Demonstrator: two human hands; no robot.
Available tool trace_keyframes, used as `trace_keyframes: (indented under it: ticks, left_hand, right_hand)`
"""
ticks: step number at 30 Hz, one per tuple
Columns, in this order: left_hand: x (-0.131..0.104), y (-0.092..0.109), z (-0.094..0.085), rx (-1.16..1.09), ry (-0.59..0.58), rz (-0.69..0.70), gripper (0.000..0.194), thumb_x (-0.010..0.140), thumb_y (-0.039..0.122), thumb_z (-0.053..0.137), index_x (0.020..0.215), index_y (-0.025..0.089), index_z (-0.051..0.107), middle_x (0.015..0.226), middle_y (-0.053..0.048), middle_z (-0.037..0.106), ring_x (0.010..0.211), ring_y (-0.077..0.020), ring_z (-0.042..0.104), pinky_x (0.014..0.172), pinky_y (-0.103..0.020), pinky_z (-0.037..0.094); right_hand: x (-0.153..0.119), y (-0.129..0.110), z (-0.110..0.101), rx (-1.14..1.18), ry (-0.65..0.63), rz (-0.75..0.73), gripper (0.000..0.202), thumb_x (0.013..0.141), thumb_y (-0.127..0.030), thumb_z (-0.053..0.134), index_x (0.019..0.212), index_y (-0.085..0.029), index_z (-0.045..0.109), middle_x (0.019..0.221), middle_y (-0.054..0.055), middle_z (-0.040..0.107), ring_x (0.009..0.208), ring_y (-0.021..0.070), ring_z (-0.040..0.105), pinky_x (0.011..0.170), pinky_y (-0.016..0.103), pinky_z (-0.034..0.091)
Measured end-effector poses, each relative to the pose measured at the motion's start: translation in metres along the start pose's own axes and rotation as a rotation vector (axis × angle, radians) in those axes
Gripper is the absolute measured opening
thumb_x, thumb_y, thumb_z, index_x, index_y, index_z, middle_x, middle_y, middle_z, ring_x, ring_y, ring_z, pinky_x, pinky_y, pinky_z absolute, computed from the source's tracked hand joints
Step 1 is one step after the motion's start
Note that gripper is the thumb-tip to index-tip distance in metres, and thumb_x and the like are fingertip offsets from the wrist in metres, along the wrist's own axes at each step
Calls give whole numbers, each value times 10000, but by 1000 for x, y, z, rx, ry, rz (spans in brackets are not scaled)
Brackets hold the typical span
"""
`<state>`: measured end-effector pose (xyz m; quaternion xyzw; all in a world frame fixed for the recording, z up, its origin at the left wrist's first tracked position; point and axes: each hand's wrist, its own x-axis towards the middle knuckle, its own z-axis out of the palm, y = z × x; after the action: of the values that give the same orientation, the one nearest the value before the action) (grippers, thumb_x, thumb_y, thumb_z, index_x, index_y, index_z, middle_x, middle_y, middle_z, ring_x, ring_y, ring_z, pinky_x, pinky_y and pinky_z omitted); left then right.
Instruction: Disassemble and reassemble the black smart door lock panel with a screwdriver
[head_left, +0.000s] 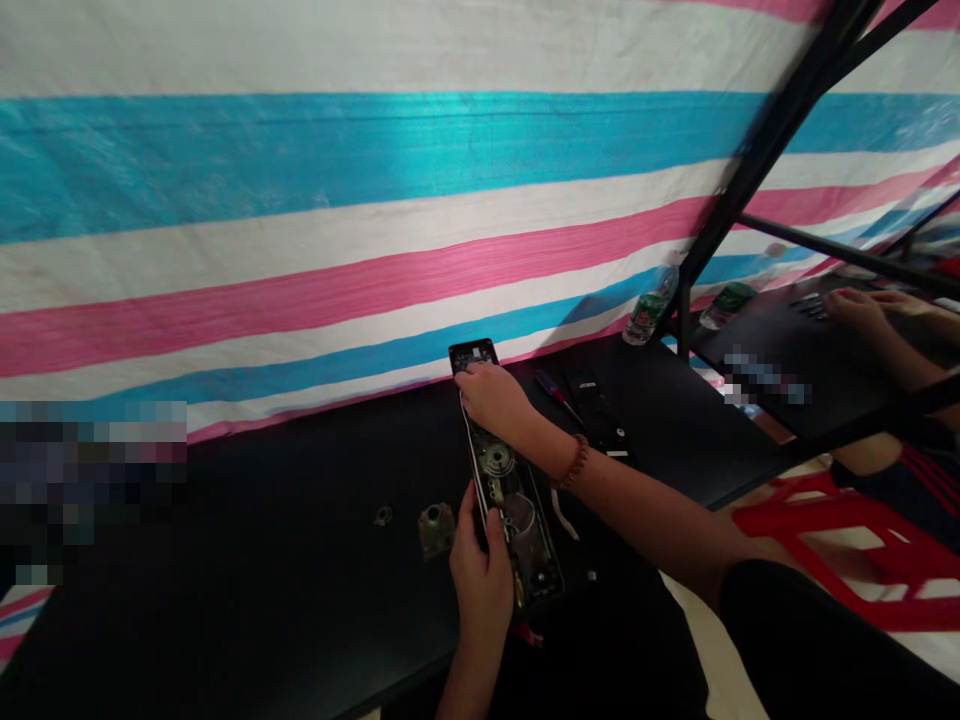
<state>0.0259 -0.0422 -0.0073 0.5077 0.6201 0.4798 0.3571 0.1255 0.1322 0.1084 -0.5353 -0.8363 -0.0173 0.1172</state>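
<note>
A long, narrow black device casing (538,560) lies opened on the black table, its inner parts exposed: a round part, a clear round piece and a white wire along the left edge. My left hand (481,575) grips the near left side of this casing, thumb over the edge. Over its far end, my right hand (495,400) has fingers pinched together at the left edge; whatever lies between them is hidden. Left of the casing are a small square part with a round hole (436,530) and a smaller metal piece (383,516).
A screwdriver (556,397) and a long black cover (595,405) lie right of the casing. At the back right stands a plastic bottle (649,310) beside a black metal frame (720,215). Another person's hands (862,308) work at the neighbouring table; a red stool (817,530) stands below.
</note>
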Motion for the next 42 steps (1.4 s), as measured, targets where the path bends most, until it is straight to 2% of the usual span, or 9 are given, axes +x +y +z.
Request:
trace_keyframes:
  ticks: [4, 11, 17, 24, 31, 36, 42]
  left_hand:
    - [0, -2, 1, -2, 6, 14, 488, 996, 442, 502, 1410, 191, 564, 1315, -131, 700, 1192, -264, 676, 1027, -398, 517]
    - [0, -2, 0, 36, 3, 0, 486, 999, 439, 502, 1415, 194, 555, 1326, -127, 694, 1208, -262, 667, 1024, -387, 516]
    - [1, -1, 0, 43, 8, 21, 497, 981, 446, 533, 1399, 180, 569, 1324, -138, 691, 1208, -272, 666, 1025, -395, 520]
    - [1, 1, -1, 58, -5, -8, 500, 969, 451, 542, 1382, 172, 570, 1323, -149, 685, 1223, -286, 654, 1042, -422, 509]
    - [1, -1, 0, 13, -4, -11, 496, 962, 449, 566, 1378, 180, 567, 1297, -144, 694, 1196, -274, 668, 1030, -412, 517]
    - [1, -1, 1, 6, -9, -2, 504, 962, 447, 575, 1390, 182, 557, 1323, -146, 679, 1214, -280, 657, 1042, -423, 509]
    - [1, -1, 0, 33, -30, 16, 501, 967, 433, 566, 1390, 165, 549, 1313, -159, 683, 1224, -291, 652, 1052, -440, 499]
  right_hand:
    - [-2, 3, 2, 8, 16, -24, 208, 997, -179, 503, 1072, -141, 694, 1056, 128, 701, 977, 232, 652, 876, 334, 479]
    - [0, 0, 2, -57, 16, -93, 226, 977, -100, 485, 1043, -125, 699, 1002, 155, 699, 954, 253, 654, 843, 364, 473]
    - [10, 7, 0, -13, -30, -143, 197, 940, -71, 525, 1001, -90, 711, 985, 178, 713, 912, 241, 666, 832, 357, 476]
    - [13, 18, -3, 116, -78, -102, 192, 948, -128, 549, 972, -114, 739, 1000, 142, 726, 890, 213, 678, 790, 308, 489]
    - [6, 3, -9, -13, -63, -92, 251, 959, -75, 510, 1005, -105, 754, 1019, 183, 715, 961, 268, 683, 798, 362, 521]
    - [18, 3, -12, 10, -129, -78, 262, 937, -29, 511, 1004, -59, 762, 990, 229, 739, 952, 282, 714, 772, 356, 548]
    - [35, 16, -7, 66, -189, -80, 205, 895, -58, 582, 960, -77, 775, 994, 210, 768, 963, 265, 724, 863, 358, 539]
